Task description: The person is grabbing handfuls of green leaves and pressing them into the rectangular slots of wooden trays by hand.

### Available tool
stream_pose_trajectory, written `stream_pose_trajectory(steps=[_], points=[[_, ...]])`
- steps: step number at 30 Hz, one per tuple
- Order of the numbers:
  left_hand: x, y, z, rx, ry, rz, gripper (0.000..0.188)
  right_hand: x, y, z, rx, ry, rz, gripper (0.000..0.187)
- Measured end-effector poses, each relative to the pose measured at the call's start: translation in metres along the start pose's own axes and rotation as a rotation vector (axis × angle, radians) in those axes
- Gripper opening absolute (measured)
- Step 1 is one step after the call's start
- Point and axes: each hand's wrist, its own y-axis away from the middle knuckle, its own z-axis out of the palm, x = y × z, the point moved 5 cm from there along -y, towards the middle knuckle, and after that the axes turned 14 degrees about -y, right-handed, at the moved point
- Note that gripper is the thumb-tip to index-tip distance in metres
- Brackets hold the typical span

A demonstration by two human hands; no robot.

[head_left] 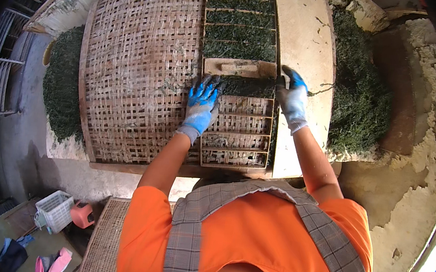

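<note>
A long slatted wooden frame (239, 114) lies over a woven bamboo mat (140, 62). Dark green, shredded leafy material (240, 34) fills its far compartments; through the nearer ones the weave shows. Across the frame sits a wooden block with a raised grip (241, 67), which neither hand holds. My left hand (200, 106), in a blue and grey glove, lies with fingers spread at the frame's left side, beside a dark green strip. My right hand (293, 100), gloved alike, rests at the right side by a pale board (306, 44), its thumb apart from bent fingers.
Heaps of green material lie left (63, 81) and right (360, 93) of the mat. A worn, crumbling ledge (431, 106) curves along the right. At lower left are a white plastic basket (54, 210), a red container (82, 214) and another woven mat (104, 241). Slatted racks (0, 63) stand far left.
</note>
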Motion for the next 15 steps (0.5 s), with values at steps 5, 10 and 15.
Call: stream_pose_trajectory(steps=[5, 10, 15], points=[[0.054, -0.013, -0.046, 0.468, 0.073, 0.162, 0.058, 0.007, 0.060, 0.033, -0.737, 0.697, -0.234, 0.066], [0.059, -0.026, -0.041, 0.235, 0.174, 0.270, 0.057, -0.017, 0.037, 0.010, -0.176, -0.039, -0.266, 0.041], [0.054, -0.025, -0.033, 0.151, 0.311, 0.175, 0.054, -0.062, -0.016, 0.067, -0.368, 0.487, -0.256, 0.043]])
